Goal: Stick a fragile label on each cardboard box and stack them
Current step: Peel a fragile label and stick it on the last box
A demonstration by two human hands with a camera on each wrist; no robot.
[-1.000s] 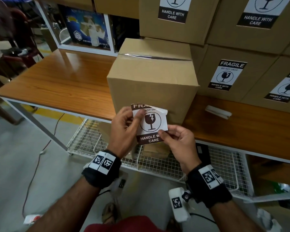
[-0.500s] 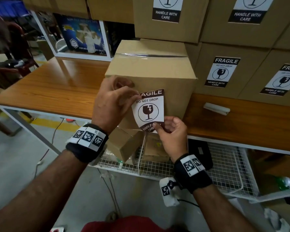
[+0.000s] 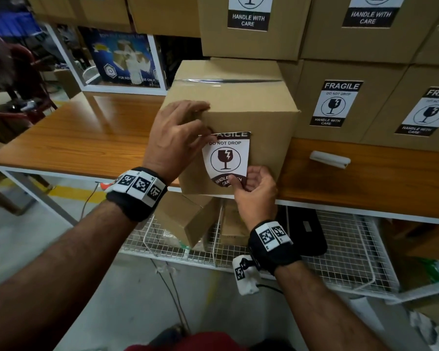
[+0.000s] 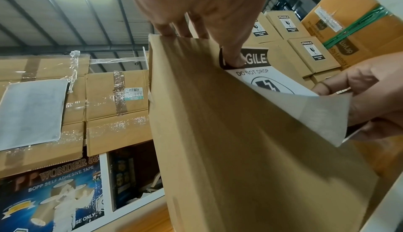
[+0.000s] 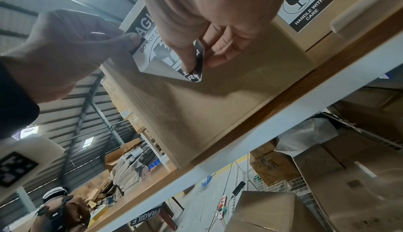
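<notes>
A plain cardboard box (image 3: pixel 259 115) stands at the front edge of the wooden table (image 3: pixel 86 138). A fragile label (image 3: pixel 226 158) lies against its front face. My left hand (image 3: pixel 203 120) rests its fingers on the box's top front edge while its thumb (image 4: pixel 233 53) presses the label's top left corner onto the cardboard. My right hand (image 3: pixel 236 183) pinches the label's lower edge, which curls away from the box (image 5: pixel 207 106). The right wrist view shows that lifted bottom corner of the label (image 5: pixel 152 49) between thumb and fingers.
Labelled cardboard boxes (image 3: pixel 340 105) are stacked behind and to the right, with more above. A white holder (image 3: pixel 330 159) lies on the table at right. Below the table a white wire basket (image 3: pixel 340 239) holds small boxes (image 3: pixel 188 219).
The label has gone from being held free in front of the box to lying against its front face. My left hand moved up onto the box's top edge; the right still pinches the bottom.
</notes>
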